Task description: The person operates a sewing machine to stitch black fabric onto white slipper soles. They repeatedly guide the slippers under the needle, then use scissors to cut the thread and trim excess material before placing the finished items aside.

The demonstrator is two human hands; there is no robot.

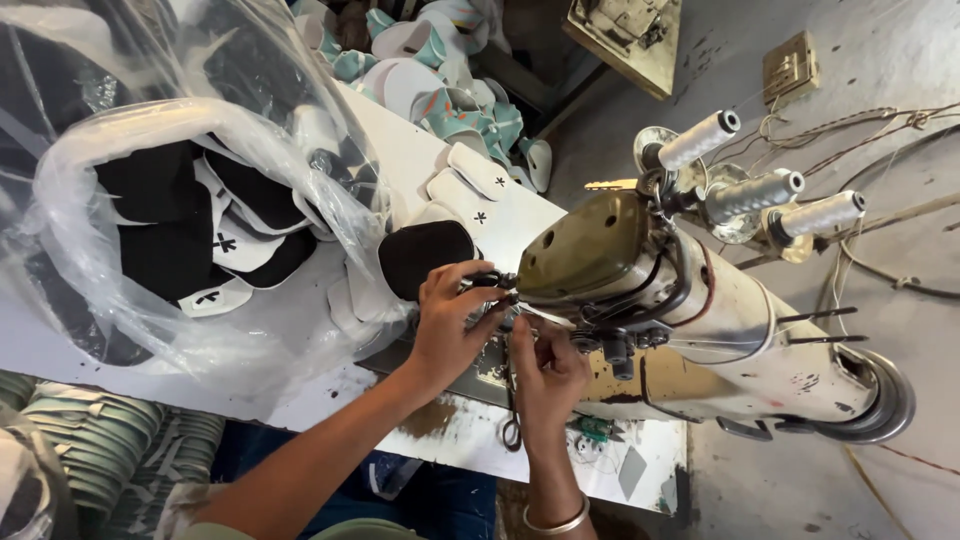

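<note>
Right now my big old sewing machine [700,300] sits on the white table [440,160], and both my hands are busy at its needle end. No piece lies under the needle yet, so I think the sewing has not begun. My left hand [450,325] pinches a small dark part by the needle. My right hand [548,372] is curled shut around scissors [511,425] and thin thread. A plastic bag [180,200] holds black and white shoe pieces. Three thread spools [760,190] stand above. Below is grey floor [900,80].
</note>
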